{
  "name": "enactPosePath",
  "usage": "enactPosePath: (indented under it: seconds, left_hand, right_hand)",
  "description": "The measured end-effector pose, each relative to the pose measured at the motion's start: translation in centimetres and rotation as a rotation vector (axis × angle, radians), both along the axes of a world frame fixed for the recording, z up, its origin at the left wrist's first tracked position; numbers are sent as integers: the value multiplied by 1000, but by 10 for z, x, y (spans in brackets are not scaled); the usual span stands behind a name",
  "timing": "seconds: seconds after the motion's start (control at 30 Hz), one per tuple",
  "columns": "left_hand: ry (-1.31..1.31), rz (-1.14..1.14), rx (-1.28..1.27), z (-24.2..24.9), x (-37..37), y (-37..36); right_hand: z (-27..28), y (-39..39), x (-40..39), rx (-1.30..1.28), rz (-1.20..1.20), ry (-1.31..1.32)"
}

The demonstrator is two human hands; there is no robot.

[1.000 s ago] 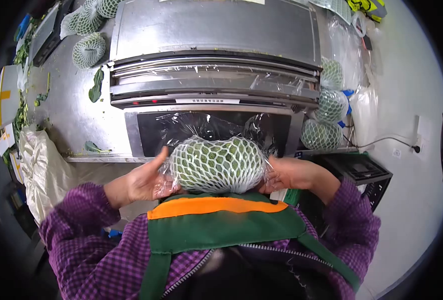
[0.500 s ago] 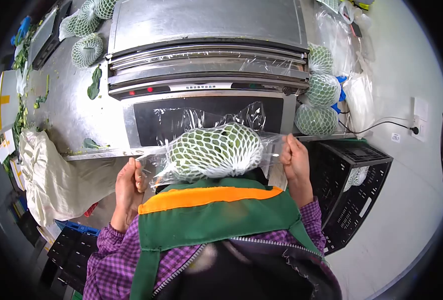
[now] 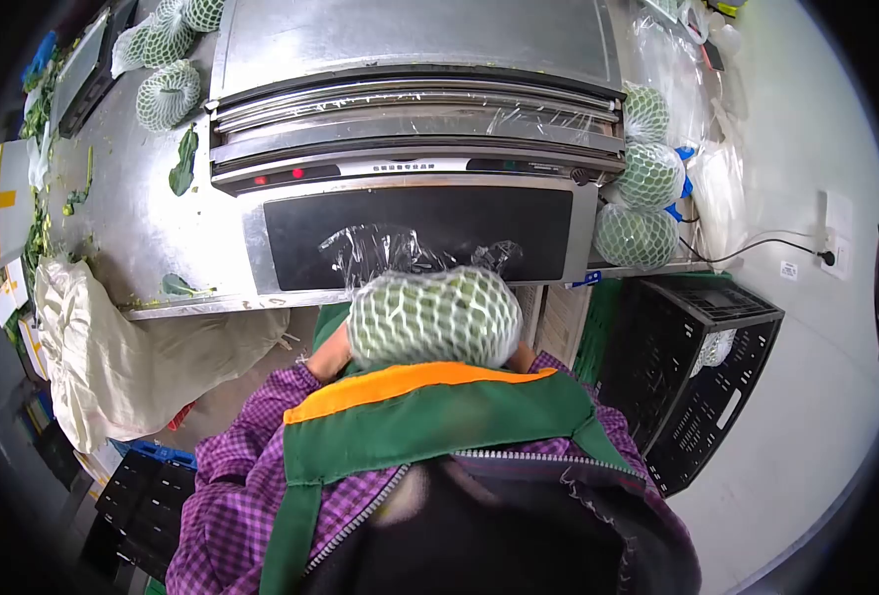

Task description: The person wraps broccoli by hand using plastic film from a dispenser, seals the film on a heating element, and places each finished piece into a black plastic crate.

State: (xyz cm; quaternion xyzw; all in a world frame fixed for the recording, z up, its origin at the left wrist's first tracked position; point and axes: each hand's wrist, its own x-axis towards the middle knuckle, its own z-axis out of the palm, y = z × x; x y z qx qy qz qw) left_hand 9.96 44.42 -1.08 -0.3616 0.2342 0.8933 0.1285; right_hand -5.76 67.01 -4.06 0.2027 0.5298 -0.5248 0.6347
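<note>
Desk, left end (image 3: 122,238): netted produce (image 3: 169,96); pieces behind it cut off at frame top.
Left hand (image 3: 332,354): wrist side only; fingers hidden by bundle, grip can't be told.
Produce bundle (image 3: 434,322): green, white foam net, motion-blurred; between the hands, near edge at apron (image 3: 439,421), clear film (image 3: 380,248) trailing onto black plate (image 3: 489,218).
Right hand (image 3: 525,358): mere sliver; grip likewise can't be told.
Black crate (image 3: 662,332): whitish contents hard to make out.
Change: half a second ago, hands stood wide at the film ends; now tucked in close.
</note>
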Motion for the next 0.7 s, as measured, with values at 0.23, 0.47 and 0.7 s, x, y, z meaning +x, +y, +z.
enactPosePath:
  seconds: [0.23,0.47,0.7]
  left_hand:
    - [211,-86,-291,38,-73,10]
    - [271,-136,321,43,-67,21]
    - [187,-183,285,40,-61,22]
  right_hand:
    - [111,54,-18,-100,372,42]
    - [57,8,-52,-308,579,158]
    - [119,-75,-91,-724,528,177]
